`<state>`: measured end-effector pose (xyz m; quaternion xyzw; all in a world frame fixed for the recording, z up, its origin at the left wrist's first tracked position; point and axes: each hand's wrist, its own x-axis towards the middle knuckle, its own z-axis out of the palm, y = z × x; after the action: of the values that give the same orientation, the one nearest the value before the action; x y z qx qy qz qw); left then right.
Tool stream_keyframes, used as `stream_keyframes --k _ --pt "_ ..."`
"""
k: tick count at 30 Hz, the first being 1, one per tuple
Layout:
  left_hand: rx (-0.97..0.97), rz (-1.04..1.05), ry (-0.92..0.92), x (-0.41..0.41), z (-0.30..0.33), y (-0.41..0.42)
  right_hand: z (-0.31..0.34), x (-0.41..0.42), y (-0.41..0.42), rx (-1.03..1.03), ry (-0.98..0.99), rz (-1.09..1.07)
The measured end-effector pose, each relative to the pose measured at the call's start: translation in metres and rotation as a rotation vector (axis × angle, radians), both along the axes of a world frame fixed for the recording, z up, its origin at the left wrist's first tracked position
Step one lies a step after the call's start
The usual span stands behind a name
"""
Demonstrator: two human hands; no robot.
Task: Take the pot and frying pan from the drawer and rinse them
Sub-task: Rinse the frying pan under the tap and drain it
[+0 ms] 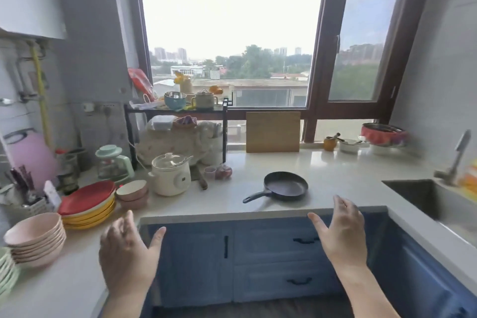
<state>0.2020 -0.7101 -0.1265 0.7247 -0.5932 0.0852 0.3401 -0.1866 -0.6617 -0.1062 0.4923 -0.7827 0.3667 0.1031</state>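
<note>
A small black frying pan [285,186] lies on the white counter [333,173], its handle pointing to the front left. My right hand [340,232] hovers open just in front of it, over the counter's edge, holding nothing. My left hand [127,250] is open too, raised over the counter's left corner, palm turned inward. Below the counter, two blue drawers [281,240] with black handles are shut, beside a blue cabinet door [193,261]. The steel sink [423,201] with its faucet [456,157] sits at the right. No pot from the drawer is in sight.
Stacks of red and yellow plates [89,204], pink bowls [36,240] and a white electric stew pot [170,174] crowd the left counter. A wooden cutting board [272,131] leans under the window. A black shelf [178,108] holds bowls and a mug. Small dishes [348,144] stand near the faucet.
</note>
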Motion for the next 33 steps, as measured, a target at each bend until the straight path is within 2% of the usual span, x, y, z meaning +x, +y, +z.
stream_keyframes --k 8,17,20,25,29,33 --pt "0.001 -0.142 -0.003 -0.136 0.003 -0.136 -0.007 -0.110 -0.101 0.036 -0.014 -0.087" --pt "0.064 -0.244 -0.020 -0.246 -0.008 -0.313 -0.036 -0.181 -0.247 0.101 -0.032 -0.126" --pt "0.078 -0.301 0.027 -0.278 -0.005 -0.377 -0.038 -0.203 -0.291 0.137 -0.075 -0.133" --pt "0.175 -0.344 0.009 -0.335 -0.017 -0.453 -0.053 -0.242 -0.351 0.214 -0.108 -0.152" --pt "0.265 -0.348 -0.012 -0.373 -0.044 -0.484 -0.070 -0.275 -0.391 0.297 -0.140 -0.076" --pt "0.388 -0.297 -0.023 -0.400 -0.077 -0.500 -0.099 -0.315 -0.434 0.461 -0.183 0.121"
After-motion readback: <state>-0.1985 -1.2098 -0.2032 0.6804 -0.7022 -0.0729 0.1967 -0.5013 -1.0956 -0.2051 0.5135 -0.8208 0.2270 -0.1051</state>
